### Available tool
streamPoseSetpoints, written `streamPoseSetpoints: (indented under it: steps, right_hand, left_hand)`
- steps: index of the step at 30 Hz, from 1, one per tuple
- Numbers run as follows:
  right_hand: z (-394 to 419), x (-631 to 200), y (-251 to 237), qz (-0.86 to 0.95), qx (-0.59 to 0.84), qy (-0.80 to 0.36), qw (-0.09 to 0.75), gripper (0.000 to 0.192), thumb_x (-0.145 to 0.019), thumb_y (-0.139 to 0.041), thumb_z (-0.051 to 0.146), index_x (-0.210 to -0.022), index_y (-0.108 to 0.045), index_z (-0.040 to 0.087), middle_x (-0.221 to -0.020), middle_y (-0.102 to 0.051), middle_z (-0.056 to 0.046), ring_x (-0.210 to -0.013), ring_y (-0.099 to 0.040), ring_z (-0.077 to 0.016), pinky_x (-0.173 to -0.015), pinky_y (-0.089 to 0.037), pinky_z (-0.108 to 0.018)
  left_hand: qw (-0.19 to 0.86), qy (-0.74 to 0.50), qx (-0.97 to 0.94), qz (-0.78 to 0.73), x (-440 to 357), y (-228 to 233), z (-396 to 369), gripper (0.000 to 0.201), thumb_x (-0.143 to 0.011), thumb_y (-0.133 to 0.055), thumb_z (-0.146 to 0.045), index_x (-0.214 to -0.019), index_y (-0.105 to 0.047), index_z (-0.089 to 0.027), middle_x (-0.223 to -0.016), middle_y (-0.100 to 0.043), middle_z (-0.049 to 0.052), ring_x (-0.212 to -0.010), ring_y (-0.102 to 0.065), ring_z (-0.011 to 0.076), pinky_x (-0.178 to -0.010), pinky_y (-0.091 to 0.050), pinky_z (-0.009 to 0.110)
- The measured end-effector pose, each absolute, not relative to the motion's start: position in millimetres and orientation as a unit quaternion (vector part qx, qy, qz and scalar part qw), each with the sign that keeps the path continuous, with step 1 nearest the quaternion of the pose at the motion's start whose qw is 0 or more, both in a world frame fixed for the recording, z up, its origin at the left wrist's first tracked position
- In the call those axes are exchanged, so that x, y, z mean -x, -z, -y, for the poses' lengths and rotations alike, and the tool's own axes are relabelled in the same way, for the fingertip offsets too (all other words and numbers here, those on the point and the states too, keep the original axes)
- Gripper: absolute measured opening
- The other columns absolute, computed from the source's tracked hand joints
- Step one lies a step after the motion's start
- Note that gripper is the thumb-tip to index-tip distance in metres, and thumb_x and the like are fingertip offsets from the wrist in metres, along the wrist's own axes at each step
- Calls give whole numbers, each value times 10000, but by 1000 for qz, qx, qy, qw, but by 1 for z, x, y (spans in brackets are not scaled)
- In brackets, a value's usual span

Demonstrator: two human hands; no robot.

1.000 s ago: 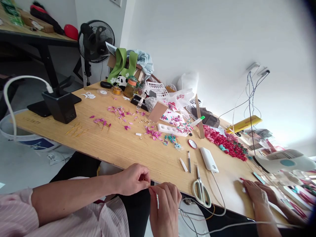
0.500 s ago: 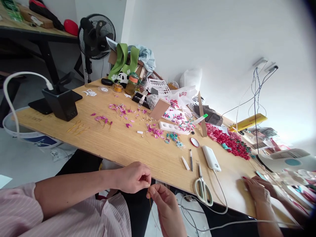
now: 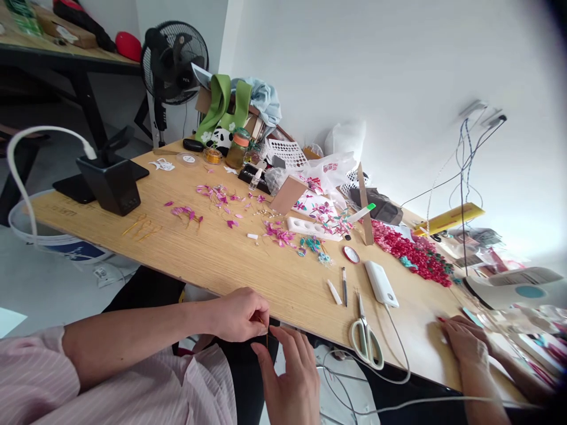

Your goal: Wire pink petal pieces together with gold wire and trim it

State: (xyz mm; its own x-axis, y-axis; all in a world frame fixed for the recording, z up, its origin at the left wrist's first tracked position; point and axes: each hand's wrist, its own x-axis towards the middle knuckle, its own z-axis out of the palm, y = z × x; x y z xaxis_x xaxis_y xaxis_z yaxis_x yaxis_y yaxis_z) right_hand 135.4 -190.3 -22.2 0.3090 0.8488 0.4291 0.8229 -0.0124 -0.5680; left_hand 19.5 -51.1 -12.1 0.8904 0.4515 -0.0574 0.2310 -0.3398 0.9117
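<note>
At the table's front edge my left hand (image 3: 241, 316) is closed, its fingertips pinching a thin golden wire (image 3: 267, 337) that hangs down a short way. Just below and to the right, my right hand (image 3: 292, 369) is open, thumb and fingers apart on either side of the wire's lower end. Whether a fingertip touches the wire I cannot tell. Beyond the hands lie pink-purple petals (image 3: 281, 234) and teal pieces (image 3: 313, 244) on the wooden table (image 3: 212, 254). Several golden wire pieces (image 3: 142, 227) rest at the left.
Right of my hands lie scissors (image 3: 365, 339), a pen (image 3: 344, 286), a white tube (image 3: 334, 292) and a white power bank (image 3: 381, 283) with its cable. A black box-shaped device (image 3: 113, 186) stands left. Another person's hands (image 3: 465, 339) rest at the far right.
My right hand has let go of the wire and spread its thumb and fingers, shifting slightly left. My left hand stays nearly in place, still pinching.
</note>
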Motion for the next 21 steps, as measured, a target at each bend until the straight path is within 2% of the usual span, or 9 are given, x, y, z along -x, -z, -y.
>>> streamPoseSetpoints:
  steps: [3, 10, 15, 18, 21]
  right_hand:
    - [191, -135, 27, 605, 711, -24, 358, 140, -928, -539, 353, -878, -624, 253, -785, -629, 3, -750, -551, -174, -720, -386, -290]
    - [195, -135, 28, 580, 724, -75, 367, 253, -941, -494, 330, -749, -630, 237, -666, -587, 7, -679, -506, -167, -677, -360, -275]
    - [193, -136, 19, 470, 740, -277, 392, 360, -869, -566, 474, -629, -633, 214, -578, -613, 9, -586, -522, -146, -580, -347, -247]
    - [190, -138, 18, 412, 696, -405, 427, 397, -813, -620, 530, -598, -651, 198, -539, -638, -8, -572, -524, -142, -620, -367, -253]
    - [188, -140, 20, 363, 647, -476, 472, 386, -779, -660, 538, -617, -677, 188, -536, -656, -29, -592, -542, -154, -677, -382, -277]
  left_hand:
    - [526, -102, -820, -202, -18, 13, 51, 82, -712, -585, -122, -696, -660, -150, -598, -578, -30, -531, -469, 81, -477, -317, 170]
    - [511, -128, -837, -149, -17, 12, 48, 95, -712, -591, -75, -662, -629, -147, -621, -566, -31, -557, -472, 78, -510, -323, 170]
    - [526, -141, -834, -89, -16, 12, 46, 93, -718, -613, -71, -659, -614, -143, -634, -560, -25, -588, -492, 90, -557, -349, 185]
    - [542, -134, -827, -72, -15, 12, 45, 101, -724, -611, -71, -655, -610, -143, -632, -565, -19, -603, -504, 98, -572, -361, 192]
    - [566, -128, -812, -67, -15, 12, 43, 92, -723, -604, -75, -664, -622, -143, -645, -571, -15, -610, -509, 101, -567, -367, 191]
